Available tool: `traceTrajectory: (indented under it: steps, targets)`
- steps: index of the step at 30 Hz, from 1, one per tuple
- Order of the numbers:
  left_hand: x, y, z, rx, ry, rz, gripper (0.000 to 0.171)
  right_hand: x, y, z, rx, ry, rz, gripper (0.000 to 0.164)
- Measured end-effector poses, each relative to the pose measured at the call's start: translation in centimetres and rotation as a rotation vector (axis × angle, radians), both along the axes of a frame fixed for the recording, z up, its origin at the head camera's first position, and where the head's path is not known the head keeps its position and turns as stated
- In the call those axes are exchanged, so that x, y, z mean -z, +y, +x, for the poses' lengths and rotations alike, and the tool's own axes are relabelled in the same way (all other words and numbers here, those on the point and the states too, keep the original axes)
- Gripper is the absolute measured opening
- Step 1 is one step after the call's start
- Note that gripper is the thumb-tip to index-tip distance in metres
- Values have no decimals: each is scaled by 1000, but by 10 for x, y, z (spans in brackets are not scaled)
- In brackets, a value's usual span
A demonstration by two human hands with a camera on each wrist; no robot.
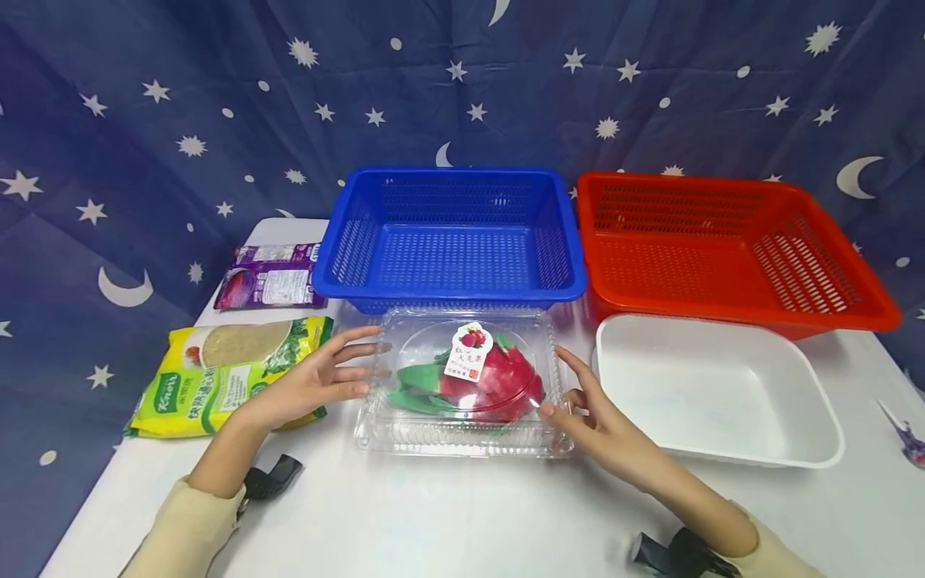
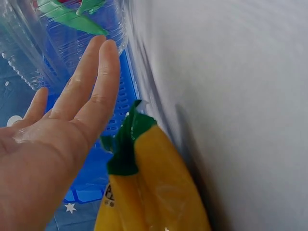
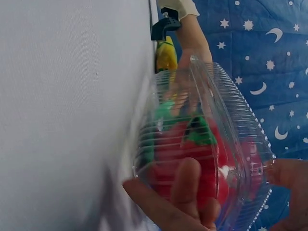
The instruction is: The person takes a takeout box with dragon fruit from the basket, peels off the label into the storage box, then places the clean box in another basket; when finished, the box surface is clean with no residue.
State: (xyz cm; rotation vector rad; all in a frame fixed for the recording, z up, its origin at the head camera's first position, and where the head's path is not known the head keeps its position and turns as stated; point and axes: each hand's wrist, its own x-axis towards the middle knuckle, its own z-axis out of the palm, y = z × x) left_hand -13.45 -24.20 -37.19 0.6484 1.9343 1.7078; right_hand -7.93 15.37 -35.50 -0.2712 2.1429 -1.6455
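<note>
Two baskets: red basket (image 1: pixel 665 269), blue basket (image 1: pixel 455 261), side by side. One white tub (image 1: pixel 711 389), before the red. One clear box (image 1: pixel 466 397), before the blue. One yellow bag (image 1: pixel 231 376), left. Left hand (image 1: pixel 299 389): fingers extended, at the box's left end. Right hand (image 1: pixel 607 425): fingers part-bent at its right end; grip hard to tell.

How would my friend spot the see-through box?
Find the dark blue, white-starred curtain. Before it stands a bright blue plastic basket, and right in front is the clear plastic box. It alone is see-through, with something red and green inside.
</note>
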Motion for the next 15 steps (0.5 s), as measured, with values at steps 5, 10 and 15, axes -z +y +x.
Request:
traceTrajectory:
  steps: [5,10,15]
  targets:
    - [-2,-1,0,-35,-92,-21,71,-7,2,1,-45,-92,-18,83]
    - [-5,-3,-1,-72,-215,14,69,-10,6,1,-94,-93,-10,81]
    - [-10,-1,-1,-79,-220,36,61,-14,17,3,-120,5,38,69]
